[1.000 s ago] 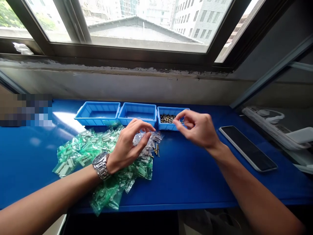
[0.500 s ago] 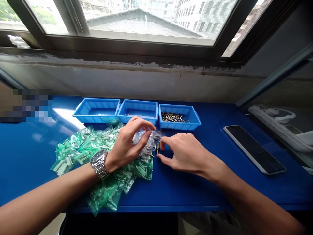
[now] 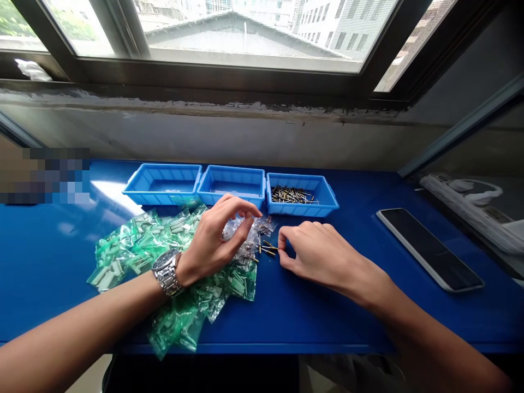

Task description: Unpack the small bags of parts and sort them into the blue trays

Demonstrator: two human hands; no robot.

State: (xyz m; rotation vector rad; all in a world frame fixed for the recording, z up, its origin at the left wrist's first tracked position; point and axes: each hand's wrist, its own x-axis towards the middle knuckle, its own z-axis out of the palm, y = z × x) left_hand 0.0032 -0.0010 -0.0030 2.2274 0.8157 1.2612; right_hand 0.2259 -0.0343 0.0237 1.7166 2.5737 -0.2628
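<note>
My left hand (image 3: pixel 219 234), with a watch (image 3: pixel 166 271) on its wrist, hovers over a heap of bags, thumb and forefinger apart and nothing visible between them. Under it lie clear bags (image 3: pixel 245 252) of small parts and green bags (image 3: pixel 141 240) holding pale pieces. My right hand (image 3: pixel 323 251) is to the right of the clear bags, its thumb and forefinger pinched at the tip of a thin gold-and-silver metal pin (image 3: pixel 271 245). A few similar pins lie beside it on the blue table. The pins' exact kind is too small to tell.
Three blue bins stand in a row at the back: a left bin (image 3: pixel 135 191), a middle bin (image 3: pixel 204 194) and a right bin (image 3: pixel 323 210) holding many metal pins (image 3: pixel 291 195). A phone (image 3: pixel 429 248) lies at right, near a white power strip (image 3: pixel 470 210).
My right hand has shifted slightly right, its thumb and forefinger closing from a wide gap into a pinch. The pins beside it have turned from upright to sideways. My left hand stays put.
</note>
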